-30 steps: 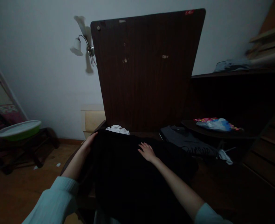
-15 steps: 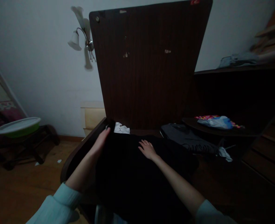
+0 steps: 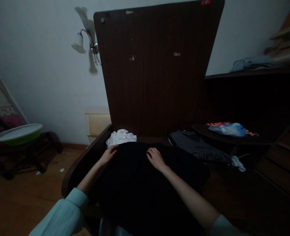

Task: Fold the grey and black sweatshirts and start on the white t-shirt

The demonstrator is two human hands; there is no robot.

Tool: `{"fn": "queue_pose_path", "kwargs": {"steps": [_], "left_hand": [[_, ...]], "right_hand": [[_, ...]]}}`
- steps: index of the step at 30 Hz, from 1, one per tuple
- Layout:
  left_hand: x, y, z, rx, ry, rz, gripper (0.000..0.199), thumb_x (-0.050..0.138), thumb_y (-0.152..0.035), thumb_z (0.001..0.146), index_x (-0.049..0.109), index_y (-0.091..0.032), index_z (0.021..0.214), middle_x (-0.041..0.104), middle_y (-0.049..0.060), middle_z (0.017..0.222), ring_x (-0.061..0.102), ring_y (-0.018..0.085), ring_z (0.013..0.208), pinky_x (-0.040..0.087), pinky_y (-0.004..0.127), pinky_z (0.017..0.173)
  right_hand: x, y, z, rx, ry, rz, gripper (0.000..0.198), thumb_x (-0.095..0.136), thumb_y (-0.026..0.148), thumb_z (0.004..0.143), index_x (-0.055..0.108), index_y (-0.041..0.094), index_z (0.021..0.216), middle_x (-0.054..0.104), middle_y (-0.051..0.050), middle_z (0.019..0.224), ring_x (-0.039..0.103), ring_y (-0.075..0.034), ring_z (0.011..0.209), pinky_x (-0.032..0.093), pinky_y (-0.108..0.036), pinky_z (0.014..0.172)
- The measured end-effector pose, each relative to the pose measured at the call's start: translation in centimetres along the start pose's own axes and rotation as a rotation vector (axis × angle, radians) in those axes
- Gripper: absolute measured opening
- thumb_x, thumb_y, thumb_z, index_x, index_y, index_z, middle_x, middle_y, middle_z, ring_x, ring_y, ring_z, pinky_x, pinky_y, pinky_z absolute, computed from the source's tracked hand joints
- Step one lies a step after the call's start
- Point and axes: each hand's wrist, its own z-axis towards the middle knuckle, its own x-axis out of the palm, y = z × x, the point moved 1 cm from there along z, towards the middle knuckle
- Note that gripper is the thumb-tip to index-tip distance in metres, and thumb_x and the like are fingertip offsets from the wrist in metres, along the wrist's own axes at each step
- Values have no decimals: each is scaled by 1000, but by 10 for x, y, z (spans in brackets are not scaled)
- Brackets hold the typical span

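Black cloth (image 3: 145, 193): spread wide across the near middle, between the two arms, its far edge reaching toward the tall board; its folds are too dark to make out.
Left hand (image 3: 108, 155): at the cloth's far left corner, palm side down, fingers nearly together and a little bent; I cannot tell whether they pinch the edge.
Right hand (image 3: 156, 158): rests on the cloth right of the left hand, near the far edge, fingers loosely curved and the thumb apart from them.
White cloth (image 3: 121, 136): crumpled just beyond the left hand, beside the curved wooden side (image 3: 84, 162).
Tall board (image 3: 157, 88): dark brown, upright at the far side, with pale scuffs.
Grey bundle (image 3: 195, 144): right of the black cloth, near its far right part, bearing dark marks.
Shelf (image 3: 203, 133): far right, with a plastic bag (image 3: 230, 129) on it.
Basin (image 3: 22, 138): green, white on top, well apart at left, on a dark stand (image 3: 45, 139).
Wall lamp (image 3: 79, 43): far left of the board.
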Motion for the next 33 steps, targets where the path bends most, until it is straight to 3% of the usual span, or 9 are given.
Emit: {"fn": "queue_pose_path", "kwargs": {"steps": [3, 7, 11, 13, 16, 20, 26, 30, 33], "left_hand": [[-5, 2, 7, 33, -11, 106, 45, 41, -13, 66, 55, -14, 109, 58, 7, 114, 50, 21, 109, 38, 35, 94], [-2, -12, 21, 123, 45, 298, 51, 38, -4, 60, 57, -15, 105, 56, 6, 116, 48, 19, 110, 33, 32, 98], [4, -27, 32, 175, 205, 387, 60, 35, 1, 55, 58, -21, 106, 58, 1, 114, 49, 18, 109, 32, 32, 98], [5, -31, 35, 192, 285, 457, 61, 36, 3, 53, 60, -22, 104, 60, 0, 111, 49, 18, 108, 32, 30, 97], [6, -33, 39, 176, 340, 625, 54, 40, 2, 55, 63, -21, 97, 64, 3, 102, 52, 20, 104, 35, 30, 92], [11, -30, 44, 154, 287, 712, 36, 46, -4, 62, 64, -17, 91, 62, 9, 101, 49, 26, 104, 36, 35, 89], [28, -10, 39, 123, 193, 710, 41, 47, -16, 72, 51, -14, 113, 40, 14, 129, 42, 26, 114, 33, 37, 94], [37, 17, 31, 138, 107, 532, 57, 48, -28, 74, 34, -12, 127, 40, 16, 129, 43, 24, 116, 33, 35, 95], [39, 35, 25, 118, -56, 307, 60, 49, -34, 72, 35, -9, 125, 42, 17, 128, 39, 26, 119, 31, 37, 97]], "right_hand": [[-3, 15, -4, 0, 17, 138, 30, 35, 31, 87, 62, 19, 83, 61, -5, 87, 53, -14, 85, 39, -24, 76], [5, 44, -6, 101, 158, 260, 28, 47, 41, 79, 61, 18, 86, 61, -4, 83, 56, -14, 75, 39, -23, 65], [8, 63, -3, 162, 216, 271, 11, 56, 24, 69, 60, 17, 76, 61, -3, 80, 55, -15, 75, 37, -23, 63], [2, 64, -2, 186, 220, 381, 2, 55, 19, 66, 56, 17, 68, 58, 0, 72, 53, -13, 70, 35, -22, 59], [-8, 54, -5, 245, 242, 659, 9, 51, 16, 65, 46, 18, 58, 47, 5, 56, 47, -10, 58, 33, -19, 52], [-8, 31, -18, 273, 254, 956, 12, 47, 12, 63, 38, 19, 56, 36, 9, 49, 39, -6, 46, 29, -16, 44], [15, 10, -37, 293, 207, 1045, 20, 51, 15, 59, 43, 21, 77, 48, 10, 58, 46, -5, 42, 39, -17, 41], [14, 12, -39, 184, 204, 996, 35, 51, 19, 65, 50, 24, 99, 54, 7, 63, 48, -5, 44, 41, -18, 42], [11, 13, -39, 113, 208, 935, 20, 52, 22, 68, 61, 21, 86, 60, 2, 76, 52, -7, 53, 43, -19, 44]]}}
